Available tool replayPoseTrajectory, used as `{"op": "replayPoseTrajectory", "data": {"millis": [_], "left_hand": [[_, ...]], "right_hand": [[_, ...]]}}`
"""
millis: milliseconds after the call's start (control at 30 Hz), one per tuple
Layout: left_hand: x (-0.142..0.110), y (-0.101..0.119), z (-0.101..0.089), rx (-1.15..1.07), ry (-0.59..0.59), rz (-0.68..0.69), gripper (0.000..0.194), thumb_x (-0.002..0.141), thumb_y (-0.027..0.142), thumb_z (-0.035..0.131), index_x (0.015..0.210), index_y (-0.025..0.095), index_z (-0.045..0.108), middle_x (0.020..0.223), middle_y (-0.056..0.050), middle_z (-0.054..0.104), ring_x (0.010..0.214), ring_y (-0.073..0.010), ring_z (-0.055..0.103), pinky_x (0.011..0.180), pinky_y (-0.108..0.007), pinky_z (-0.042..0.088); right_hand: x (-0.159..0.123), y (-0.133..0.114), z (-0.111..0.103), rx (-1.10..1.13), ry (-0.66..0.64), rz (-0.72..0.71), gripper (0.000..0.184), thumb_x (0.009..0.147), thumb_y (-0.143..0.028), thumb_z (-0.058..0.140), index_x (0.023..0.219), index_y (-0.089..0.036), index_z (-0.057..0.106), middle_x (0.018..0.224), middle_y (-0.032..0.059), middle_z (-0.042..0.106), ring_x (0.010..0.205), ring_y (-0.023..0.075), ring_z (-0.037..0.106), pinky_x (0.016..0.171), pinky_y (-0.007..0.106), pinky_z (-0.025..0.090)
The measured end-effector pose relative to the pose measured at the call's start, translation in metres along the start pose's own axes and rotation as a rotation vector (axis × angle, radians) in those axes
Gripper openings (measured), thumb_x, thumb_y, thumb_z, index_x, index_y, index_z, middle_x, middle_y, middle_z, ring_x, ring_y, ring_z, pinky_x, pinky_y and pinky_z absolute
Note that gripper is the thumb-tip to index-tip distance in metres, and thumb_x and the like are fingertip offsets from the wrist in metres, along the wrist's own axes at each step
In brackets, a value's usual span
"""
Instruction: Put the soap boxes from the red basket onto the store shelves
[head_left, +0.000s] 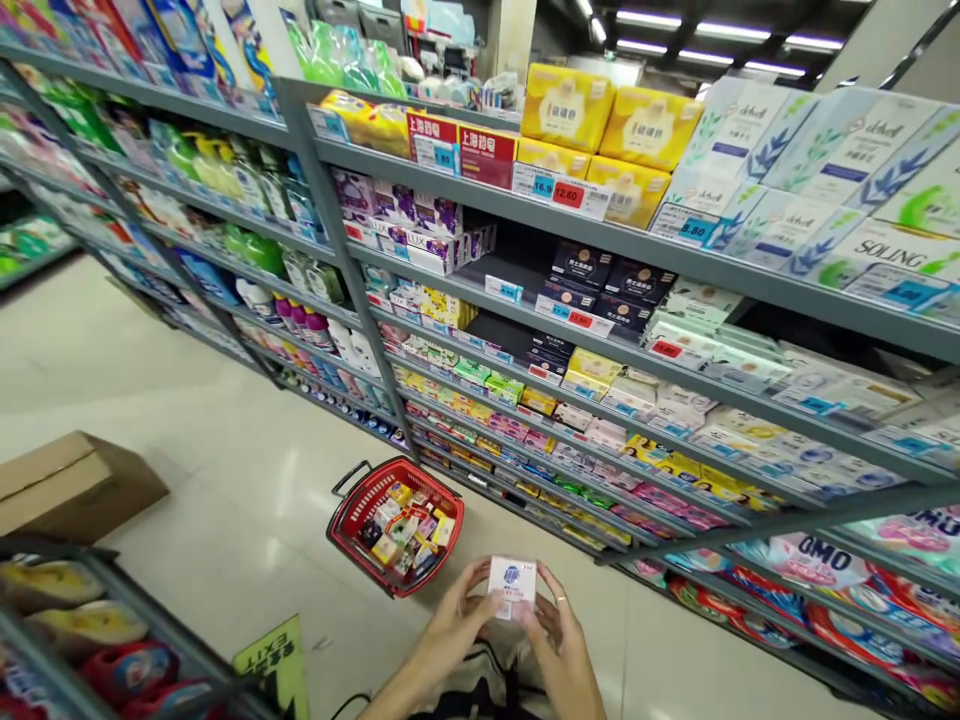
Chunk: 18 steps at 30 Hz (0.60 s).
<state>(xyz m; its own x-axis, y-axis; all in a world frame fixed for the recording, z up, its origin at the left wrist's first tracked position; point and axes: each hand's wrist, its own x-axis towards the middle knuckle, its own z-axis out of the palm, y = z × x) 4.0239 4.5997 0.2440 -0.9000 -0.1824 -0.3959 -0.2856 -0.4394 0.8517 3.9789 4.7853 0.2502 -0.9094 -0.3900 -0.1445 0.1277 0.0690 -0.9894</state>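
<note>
Both my hands hold a small white soap box [513, 580] with blue and red print, low in the middle of the head view. My left hand [465, 610] is closed on its left side, thumb across the front. On the right side, my right hand [553, 622] grips it likewise, and a ring shows on one finger. The fingers behind the box are partly hidden. Just beyond my left hand, a red shopping basket [352, 500] stands on the floor, with several small boxes [409, 530] of mixed colours inside.
A long grey shelf unit [480, 200] with soap boxes runs along the far side and right. Bags of detergent [817, 560] fill the lower right shelves. At left lie a cardboard box [82, 490] and a rack [112, 600]. A green exit sign [274, 665] marks the floor.
</note>
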Motion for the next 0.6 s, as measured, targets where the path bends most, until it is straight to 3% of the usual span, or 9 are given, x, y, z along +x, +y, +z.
{"op": "replayPoseTrajectory", "data": {"millis": [200, 333, 433, 600], "left_hand": [[0.015, 0.016, -0.008, -0.015, -0.049, 0.044, 0.066, 0.080, 0.058, 0.083, 0.132, 0.019, 0.067, 0.133, -0.020, 0.071, 0.087, -0.0226, 0.072, 0.058, -0.025, 0.050], [0.024, 0.019, 0.007, -0.012, -0.075, 0.022, 0.067, 0.080, 0.059, 0.083, 0.131, 0.018, 0.068, 0.136, -0.022, 0.070, 0.096, -0.0269, 0.073, 0.062, -0.028, 0.053], [0.025, 0.021, 0.020, 0.059, -0.120, -0.011, 0.066, 0.084, 0.056, 0.080, 0.137, 0.020, 0.066, 0.145, -0.020, 0.065, 0.107, -0.0288, 0.072, 0.070, -0.030, 0.056], [0.026, 0.016, 0.045, 0.136, -0.088, -0.054, 0.071, 0.083, 0.059, 0.080, 0.140, 0.020, 0.065, 0.141, -0.019, 0.069, 0.106, -0.0285, 0.072, 0.071, -0.031, 0.056]], "right_hand": [[0.013, -0.027, 0.005, 0.043, -0.003, 0.085, 0.067, 0.096, -0.051, 0.070, 0.155, -0.029, 0.048, 0.151, 0.0125, 0.063, 0.134, 0.0322, 0.065, 0.114, 0.055, 0.053], [0.015, -0.040, -0.005, 0.032, 0.074, 0.110, 0.064, 0.095, -0.050, 0.072, 0.151, -0.029, 0.051, 0.155, 0.0133, 0.060, 0.133, 0.0319, 0.065, 0.112, 0.053, 0.054], [0.014, -0.041, -0.014, 0.106, 0.135, 0.120, 0.061, 0.096, -0.053, 0.069, 0.149, -0.027, 0.052, 0.143, 0.0133, 0.069, 0.127, 0.0295, 0.069, 0.110, 0.050, 0.055], [0.011, -0.036, -0.038, 0.130, 0.147, 0.137, 0.057, 0.096, -0.056, 0.068, 0.144, -0.026, 0.057, 0.128, 0.0114, 0.076, 0.117, 0.0263, 0.072, 0.106, 0.046, 0.055]]}}
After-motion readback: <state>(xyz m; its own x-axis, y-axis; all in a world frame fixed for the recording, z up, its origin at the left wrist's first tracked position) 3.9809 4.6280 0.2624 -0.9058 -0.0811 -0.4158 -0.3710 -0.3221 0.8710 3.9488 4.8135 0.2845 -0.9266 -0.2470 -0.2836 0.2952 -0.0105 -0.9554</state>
